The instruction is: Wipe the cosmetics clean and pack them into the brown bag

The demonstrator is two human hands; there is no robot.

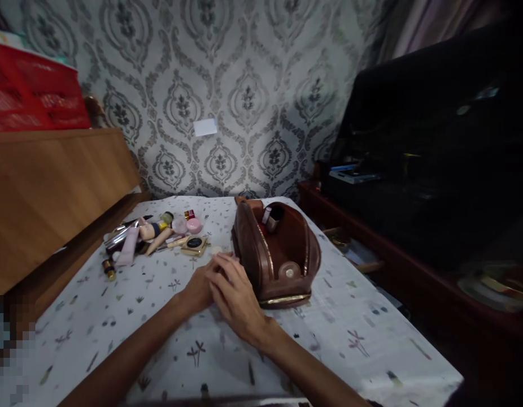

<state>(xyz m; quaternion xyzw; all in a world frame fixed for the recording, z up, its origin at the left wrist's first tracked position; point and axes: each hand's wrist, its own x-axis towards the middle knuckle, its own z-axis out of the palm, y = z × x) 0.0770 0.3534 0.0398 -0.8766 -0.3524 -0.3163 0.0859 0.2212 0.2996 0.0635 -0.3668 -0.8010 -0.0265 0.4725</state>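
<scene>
My left hand (201,287) and my right hand (237,298) meet on the table just left of a brown leather cosmetic bag (253,257). The right hand lies over the left, its fingers stretched across it; the left fingers are mostly hidden underneath. Just beyond the fingertips is a small pale round item (216,249), too blurred to name. The bag stands upright with its zip open, and a small pinkish tube (266,215) and a dark cylindrical item (275,219) show inside. A gold square compact (194,245) lies left of the bag.
Loose cosmetics cluster at the left: a pale squeeze tube (129,246), a pink round jar (194,225), a small dark bottle (109,269) and several others. A wooden panel (62,186) borders the left, with a red box (36,85) on top. A large black screen (426,130) stands right.
</scene>
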